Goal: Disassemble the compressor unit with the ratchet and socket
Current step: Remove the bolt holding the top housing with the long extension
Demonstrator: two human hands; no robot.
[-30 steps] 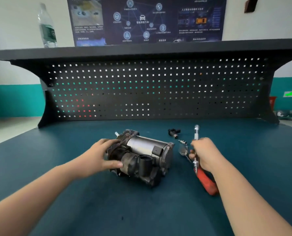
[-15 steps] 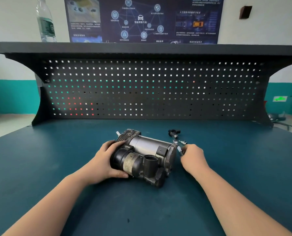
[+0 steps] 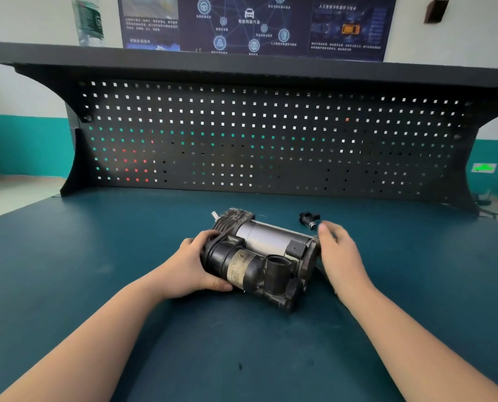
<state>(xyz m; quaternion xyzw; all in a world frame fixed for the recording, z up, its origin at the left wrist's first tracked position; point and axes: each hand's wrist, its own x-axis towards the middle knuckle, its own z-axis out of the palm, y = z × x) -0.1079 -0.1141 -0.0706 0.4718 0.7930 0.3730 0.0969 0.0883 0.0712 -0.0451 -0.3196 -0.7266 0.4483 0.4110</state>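
The compressor unit (image 3: 259, 256) lies on its side in the middle of the blue bench top, with a silver motor can at the back and a black cylinder with a worn label in front. My left hand (image 3: 194, 265) grips its left end, thumb under the black cylinder. My right hand (image 3: 339, 252) is blurred, its fingers stretched out and holding nothing, right beside the unit's right end plate. No ratchet or socket shows anywhere; whatever lies under my right hand and forearm is hidden.
A small black fitting (image 3: 308, 219) lies on the bench top (image 3: 126, 256) just behind my right hand. A black pegboard (image 3: 271, 140) closes off the back, with a shelf above it that carries a plastic bottle (image 3: 88, 21).
A second ago my right hand held the red-handled ratchet right of the unit. Now that hand is empty and against the unit's right end. The camera has moved closer.
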